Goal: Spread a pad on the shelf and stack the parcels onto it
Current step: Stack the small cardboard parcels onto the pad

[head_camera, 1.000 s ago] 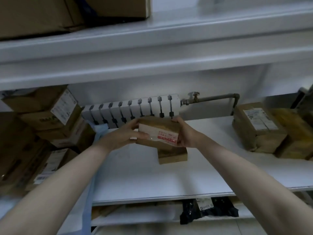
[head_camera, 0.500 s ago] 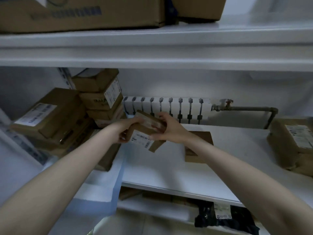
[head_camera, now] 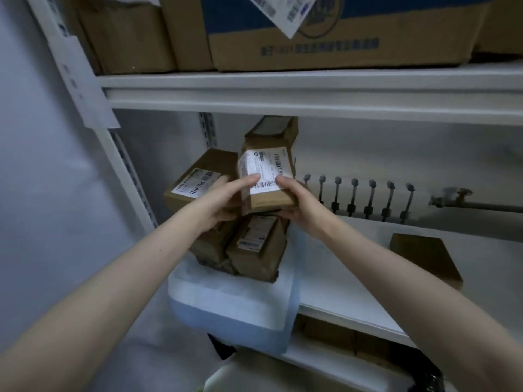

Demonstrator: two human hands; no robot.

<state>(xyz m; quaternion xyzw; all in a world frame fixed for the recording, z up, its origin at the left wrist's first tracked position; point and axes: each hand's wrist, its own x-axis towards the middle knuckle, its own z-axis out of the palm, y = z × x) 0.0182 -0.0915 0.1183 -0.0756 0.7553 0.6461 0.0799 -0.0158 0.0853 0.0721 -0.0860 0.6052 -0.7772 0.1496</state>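
Note:
I hold a small brown parcel [head_camera: 267, 179] with a white label between both hands, over the stack at the shelf's left end. My left hand [head_camera: 223, 199] grips its left side, thumb on the label. My right hand [head_camera: 297, 203] grips its right side. Below it several brown parcels [head_camera: 254, 250] are piled on a white and blue pad [head_camera: 235, 295], whose front edge hangs over the white shelf [head_camera: 339, 278]. Another labelled parcel [head_camera: 195, 185] leans at the left, and one more [head_camera: 273, 130] tops the pile behind.
A lone brown parcel [head_camera: 424, 256] lies on the shelf to the right. A white radiator [head_camera: 362, 199] and pipe run along the back wall. Large cardboard boxes [head_camera: 339, 32] fill the shelf above. The shelf upright [head_camera: 113, 154] stands at the left. Dark items sit on the lower shelf.
Both hands have carried the parcel left from the middle of the shelf to the stack on the pad. My view has swung left and closer to the pile.

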